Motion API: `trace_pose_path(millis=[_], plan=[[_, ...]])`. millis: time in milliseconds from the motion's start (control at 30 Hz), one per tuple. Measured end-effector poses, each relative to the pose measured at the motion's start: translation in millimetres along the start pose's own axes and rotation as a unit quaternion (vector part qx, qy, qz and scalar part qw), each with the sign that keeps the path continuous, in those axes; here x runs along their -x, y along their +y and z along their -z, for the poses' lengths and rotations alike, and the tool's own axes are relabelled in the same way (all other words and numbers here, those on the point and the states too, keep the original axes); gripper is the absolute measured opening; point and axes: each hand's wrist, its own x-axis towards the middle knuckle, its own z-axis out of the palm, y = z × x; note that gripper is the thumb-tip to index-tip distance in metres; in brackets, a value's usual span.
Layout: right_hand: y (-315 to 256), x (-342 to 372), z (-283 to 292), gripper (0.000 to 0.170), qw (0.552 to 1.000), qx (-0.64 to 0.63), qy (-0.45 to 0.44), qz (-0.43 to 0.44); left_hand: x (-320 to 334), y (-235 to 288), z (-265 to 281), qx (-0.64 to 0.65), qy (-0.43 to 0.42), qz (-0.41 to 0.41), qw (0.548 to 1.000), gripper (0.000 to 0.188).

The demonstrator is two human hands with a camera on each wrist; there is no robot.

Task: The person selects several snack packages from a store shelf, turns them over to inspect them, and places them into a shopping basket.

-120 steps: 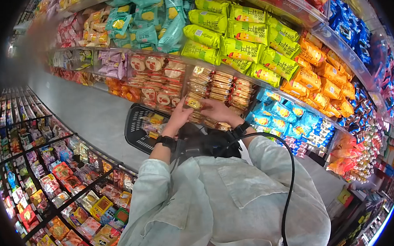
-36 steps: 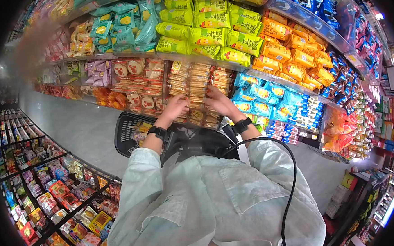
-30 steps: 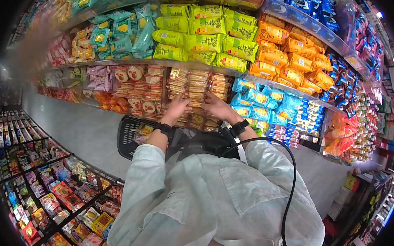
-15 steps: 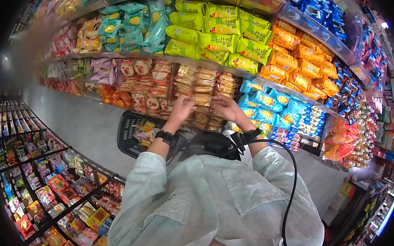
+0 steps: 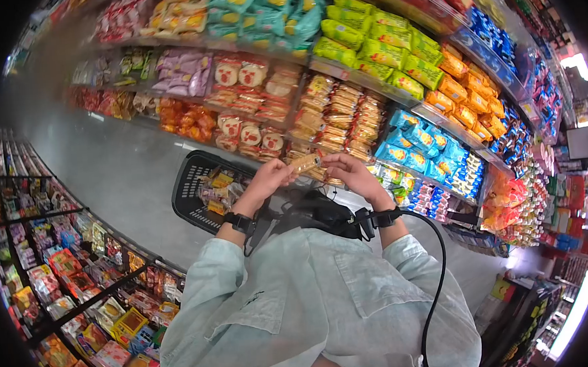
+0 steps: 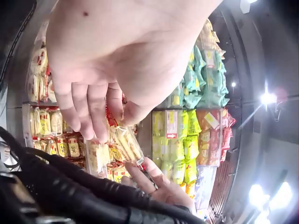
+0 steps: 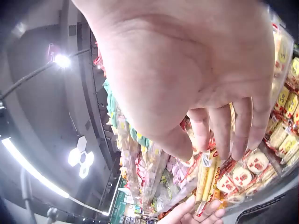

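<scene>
Both hands hold a clear packet (image 5: 305,163) of pale yellow, stick-shaped snacks with red-printed wrapping, at the front of a display shelf. Thumb and fingers of the left hand (image 5: 272,177) pinch its left end, which looks red and crinkled in the left wrist view. Opposite, the right hand (image 5: 352,172) pinches the other end; a barcode shows there on the packet (image 7: 205,179) in the right wrist view. Behind the hands, compartments are filled with stacked golden biscuit packets (image 5: 342,113). Below and left of the hands is a dark basket (image 5: 185,183) with several small snack packets (image 5: 219,188) inside.
Green bags (image 5: 386,43), orange bags (image 5: 467,95) and blue bags (image 5: 416,142) fill neighbouring shelf compartments. Round red-marked biscuits (image 5: 240,129) sit left of the golden ones. A black-framed rack (image 5: 79,307) stands across the grey floor (image 5: 125,173). A black cable (image 5: 440,269) hangs by the right arm.
Earlier, a small yellow packet was between the hands; they then reached among the golden packets. Now they hold a longer packet at the shelf front, and the head view has shifted.
</scene>
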Motion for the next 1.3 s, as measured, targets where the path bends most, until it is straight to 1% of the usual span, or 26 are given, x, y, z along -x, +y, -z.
trace_pose_path(millis=[33, 67, 167, 200, 267, 333, 367, 433, 500, 567, 633, 667, 767, 867, 967, 1067, 1267, 1300], plan=[[2.5, -0.4, -17.3, 0.032, 1.000, 0.013, -0.007, 0.006, 15.9, -6.1, 10.7, 0.017, 0.004, -0.004, 1.000, 0.024], [8.7, -0.7, -35.0, 0.035, 1.000, 0.000, -0.019, -0.005, 30.3, -15.6, 20.9, 0.029, 0.024, 0.008, 0.999, 0.023], [4.5, 2.1, -90.1, 0.038, 0.996, 0.043, -0.066, -0.045, 74.4, -56.3, 55.0, 0.055, 0.055, 0.005, 0.997, 0.019], [6.4, -0.1, -108.4, 0.038, 0.995, 0.037, -0.085, -0.044, 93.1, -64.0, 63.3, 0.082, 0.079, 0.018, 0.993, 0.017], [9.4, -5.9, -139.9, 0.039, 0.990, 0.043, -0.133, -0.019, 126.7, -83.0, 82.1, 0.125, 0.123, 0.019, 0.984, 0.018], [11.1, -9.7, -170.4, 0.038, 0.986, 0.047, -0.162, -0.006, 161.5, -95.3, 96.9, 0.172, 0.174, 0.015, 0.969, 0.021], [9.9, -11.1, -181.4, 0.038, 0.983, 0.065, -0.172, -0.019, 172.7, -113.4, 109.0, 0.201, 0.188, 0.004, 0.961, 0.024], [-1.0, -15.0, -201.3, 0.039, 0.977, 0.100, -0.186, -0.039, 207.5, -113.9, 121.5, 0.254, 0.238, -0.006, 0.938, 0.026], [-4.8, -17.3, -215.2, 0.035, 0.976, 0.113, -0.179, -0.049, 228.9, -135.7, 135.7, 0.266, 0.271, -0.013, 0.925, 0.026], [2.8, -25.1, -219.0, 0.028, 0.975, 0.139, -0.169, -0.049, 239.3, -150.6, 147.1, 0.281, 0.291, -0.017, 0.914, 0.024], [-2.1, -21.3, -227.7, 0.016, 0.977, 0.133, -0.162, -0.039, 246.9, -159.8, 148.6, 0.301, 0.304, -0.009, 0.904, 0.020], [-4.3, -20.0, -231.3, 0.012, 0.978, 0.130, -0.159, -0.033, 248.2, -163.1, 145.8, 0.308, 0.301, -0.007, 0.903, 0.019], [-7.5, -23.2, -233.9, 0.017, 0.963, 0.220, -0.139, -0.066, 242.2, -170.5, 140.8, 0.323, 0.288, -0.007, 0.902, 0.014], [-0.5, -19.8, -226.1, 0.017, 0.968, 0.199, -0.145, -0.047, 229.6, -178.8, 135.4, 0.329, 0.264, 0.007, 0.907, 0.010], [-8.3, -10.0, -217.3, 0.017, 0.974, 0.188, -0.117, -0.051, 216.4, -174.1, 132.9, 0.308, 0.238, 0.016, 0.921, 0.010], [6.5, -7.0, -194.0, 0.020, 0.979, 0.189, -0.070, -0.012, 202.3, -158.1, 129.5, 0.281, 0.214, 0.031, 0.935, 0.011], [6.3, -0.6, -146.2, 0.017, 0.986, 0.164, -0.014, -0.034, 154.6, -135.6, 119.9, 0.223, 0.153, 0.024, 0.962, 0.015], [7.3, -2.1, -136.6, 0.016, 0.989, 0.144, 0.004, -0.035, 146.6, -127.6, 116.9, 0.211, 0.156, 0.030, 0.965, 0.016]])
